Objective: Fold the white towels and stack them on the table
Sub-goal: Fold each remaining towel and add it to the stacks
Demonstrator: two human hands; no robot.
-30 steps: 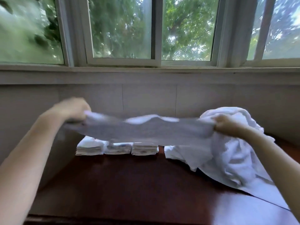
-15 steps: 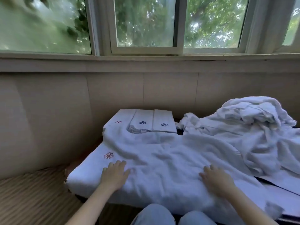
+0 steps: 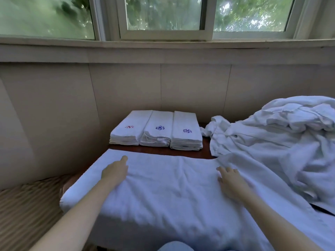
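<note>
Whereas a second ago the large white terry towel [image 3: 172, 192] hung stretched in the air between both hands, it now lies spread flat across the lower middle of the frame on the dark reddish wooden counter [image 3: 163, 150], with its near edge draping down toward the person. Half a second ago its far edge lapped against the folded stacks. Now a strip of bare wood shows between them.

The left hand [image 3: 116, 172] and the right hand [image 3: 231, 182] both rest palm-down on the cloth, fingers straight and relaxed, gripping nothing. They have slid farther up the towel, which reads as smoothing. The towel therefore looks laid out and ready for its first fold, which is not yet made.

Three stacks of folded white towels [image 3: 157, 134] sit side by side at the centre of the frame. A heap of crumpled white towels [image 3: 272, 142] fills the right side, so a good deal of the task seems to remain.

No brand or writing can be read. Each top towel bears only a small embroidered flower-like mark: the red mark [image 3: 129, 127] on the left stack, the blue mark [image 3: 160, 127] on the middle one and the violet-blue mark [image 3: 187, 130] on the right one.
</note>
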